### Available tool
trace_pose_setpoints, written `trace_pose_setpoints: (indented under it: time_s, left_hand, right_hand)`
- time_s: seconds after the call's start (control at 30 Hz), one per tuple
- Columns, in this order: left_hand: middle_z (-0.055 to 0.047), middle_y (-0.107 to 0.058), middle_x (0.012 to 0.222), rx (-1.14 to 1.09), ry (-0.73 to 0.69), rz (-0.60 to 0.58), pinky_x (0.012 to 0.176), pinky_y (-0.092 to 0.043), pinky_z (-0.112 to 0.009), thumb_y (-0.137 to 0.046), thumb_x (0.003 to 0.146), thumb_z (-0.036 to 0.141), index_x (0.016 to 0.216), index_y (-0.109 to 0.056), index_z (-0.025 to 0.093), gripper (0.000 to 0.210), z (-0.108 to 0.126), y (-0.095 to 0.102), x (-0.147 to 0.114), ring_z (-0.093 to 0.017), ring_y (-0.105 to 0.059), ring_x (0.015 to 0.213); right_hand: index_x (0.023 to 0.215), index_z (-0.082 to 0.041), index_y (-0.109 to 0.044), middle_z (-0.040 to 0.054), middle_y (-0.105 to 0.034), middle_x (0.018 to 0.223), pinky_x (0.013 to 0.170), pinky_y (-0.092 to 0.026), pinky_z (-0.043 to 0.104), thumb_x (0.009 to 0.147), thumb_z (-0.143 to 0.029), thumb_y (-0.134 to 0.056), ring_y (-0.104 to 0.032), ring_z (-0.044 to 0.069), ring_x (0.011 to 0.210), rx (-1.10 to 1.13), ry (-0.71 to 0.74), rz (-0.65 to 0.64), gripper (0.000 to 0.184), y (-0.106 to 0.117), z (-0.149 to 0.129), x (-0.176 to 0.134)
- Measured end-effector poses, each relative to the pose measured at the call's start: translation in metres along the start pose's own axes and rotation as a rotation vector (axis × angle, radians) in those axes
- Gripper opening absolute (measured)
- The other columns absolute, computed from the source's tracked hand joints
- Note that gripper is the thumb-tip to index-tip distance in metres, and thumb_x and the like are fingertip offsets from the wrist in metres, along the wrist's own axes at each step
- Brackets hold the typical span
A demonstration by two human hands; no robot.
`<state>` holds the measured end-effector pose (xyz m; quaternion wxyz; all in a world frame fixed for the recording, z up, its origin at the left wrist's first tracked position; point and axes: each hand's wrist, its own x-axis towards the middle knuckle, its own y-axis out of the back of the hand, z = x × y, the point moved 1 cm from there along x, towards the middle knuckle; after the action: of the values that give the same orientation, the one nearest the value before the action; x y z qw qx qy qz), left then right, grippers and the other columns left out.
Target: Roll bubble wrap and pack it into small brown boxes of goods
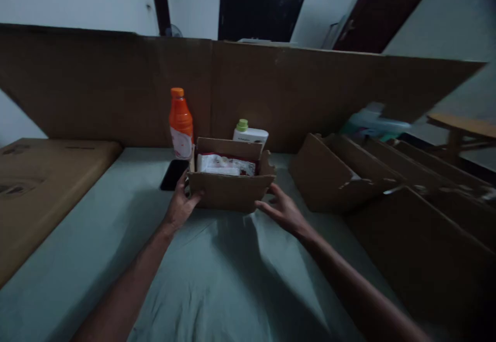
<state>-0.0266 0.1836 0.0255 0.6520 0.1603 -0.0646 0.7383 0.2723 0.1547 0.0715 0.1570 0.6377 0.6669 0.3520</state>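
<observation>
An open cardboard box sits in front of me on the green cloth. White printed packets with dark red edges lie inside it; how deep they go is hidden. My left hand holds the box's left side, thumb on the front wall and fingers around the corner. At the right front corner, my right hand grips loosely, thumb low on the front and fingers along the side. Behind the box stand an orange bottle and a white bottle with a green cap. A black phone lies just left of it.
To the right stand several open cardboard compartments, with a translucent bluish-green container behind them. A closed carton lies at the left. A tall cardboard panel runs across the back of the cloth-covered surface.
</observation>
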Motion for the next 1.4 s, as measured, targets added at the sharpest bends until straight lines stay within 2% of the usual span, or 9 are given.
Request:
trace_pose_setpoints:
  time_s: [0.13,0.3,0.4,0.67,0.77,0.9,1.07,1.27,1.4]
  left_hand:
    - [-0.01,-0.069,0.12,-0.095,0.189,0.019,0.108,-0.044,-0.042,-0.074,0.073,0.047,0.123,-0.059,0.018,0.06,0.004,0.003,-0.006,-0.028,-0.059,0.12]
    - [-0.007,-0.069,0.117,-0.019,0.165,0.193,0.112,-0.039,-0.044,-0.079,0.067,0.048,0.118,-0.063,0.019,0.061,0.027,0.048,-0.026,-0.03,-0.055,0.124]
    - [-0.007,-0.068,0.119,0.047,0.137,0.226,0.113,-0.037,-0.042,-0.077,0.07,0.05,0.117,-0.063,0.019,0.059,0.044,0.054,-0.036,-0.029,-0.056,0.123]
    - [-0.01,-0.072,0.114,-0.104,0.245,0.043,0.09,-0.055,-0.037,-0.079,0.066,0.052,0.114,-0.062,0.018,0.061,0.066,0.002,-0.092,-0.027,-0.067,0.104]
    - [-0.009,-0.073,0.109,-0.074,0.282,0.098,0.088,-0.056,-0.037,-0.08,0.067,0.051,0.11,-0.064,0.018,0.057,0.067,0.018,-0.119,-0.028,-0.068,0.103]
    - [-0.008,-0.072,0.117,-0.009,0.18,0.241,0.094,-0.054,-0.035,-0.077,0.074,0.047,0.117,-0.062,0.019,0.053,0.076,0.045,-0.122,-0.027,-0.066,0.111]
    - [-0.008,-0.072,0.114,-0.068,0.176,0.125,0.09,-0.055,-0.034,-0.076,0.075,0.046,0.119,-0.062,0.018,0.054,0.079,0.009,-0.116,-0.026,-0.068,0.105]
    - [-0.009,-0.072,0.116,-0.114,0.323,-0.07,0.095,-0.053,-0.037,-0.074,0.079,0.044,0.119,-0.062,0.019,0.049,0.058,-0.024,-0.156,-0.026,-0.067,0.109]
    - [-0.01,-0.069,0.12,-0.096,0.239,-0.296,0.1,-0.051,-0.041,-0.071,0.082,0.045,0.116,-0.064,0.019,0.043,0.052,-0.051,-0.15,-0.028,-0.063,0.115]
  right_hand:
    - [0.125,-0.016,-0.054,0.0129,-0.069,0.117,0.087,-0.051,0.036,0.081,-0.03,-0.063,-0.064,0.025,0.103,-0.005,-0.019,0.052,0.047,-0.036,-0.019,0.02]
    - [0.126,-0.02,-0.054,0.0085,-0.067,0.117,0.087,-0.049,0.032,0.081,-0.029,-0.065,-0.061,0.023,0.103,0.009,0.075,0.0,0.047,-0.052,-0.059,0.02]
    - [0.123,-0.019,-0.054,0.0086,-0.068,0.112,0.08,-0.049,0.031,0.082,-0.032,-0.063,-0.062,0.022,0.096,0.059,0.084,-0.004,0.044,-0.046,-0.066,0.01]
    - [0.099,-0.019,-0.058,0.0088,-0.067,0.093,0.071,-0.052,0.033,0.083,-0.031,-0.057,-0.061,0.022,0.08,-0.007,0.071,0.221,0.02,-0.003,-0.029,-0.08]
    - [0.093,-0.021,-0.057,0.0085,-0.066,0.089,0.071,-0.052,0.034,0.085,-0.033,-0.057,-0.061,0.023,0.079,0.003,0.108,0.211,0.015,-0.01,-0.042,-0.093]
    - [0.101,-0.021,-0.058,0.009,-0.067,0.094,0.073,-0.053,0.036,0.084,-0.037,-0.06,-0.062,0.024,0.085,0.053,0.175,0.108,0.023,-0.019,-0.065,-0.071]
    - [0.09,-0.02,-0.059,0.007,-0.067,0.087,0.066,-0.051,0.033,0.085,-0.04,-0.06,-0.062,0.022,0.075,0.004,0.105,0.189,0.021,0.008,-0.045,-0.079]
    - [0.087,-0.021,-0.06,0.0063,-0.07,0.082,0.061,-0.052,0.032,0.086,-0.041,-0.061,-0.066,0.022,0.071,-0.136,-0.007,0.304,0.02,0.019,-0.016,-0.165]
    - [0.092,-0.022,-0.059,0.0079,-0.071,0.086,0.062,-0.055,0.034,0.088,-0.047,-0.059,-0.068,0.025,0.076,-0.204,-0.137,0.439,0.025,0.027,-0.008,-0.212]
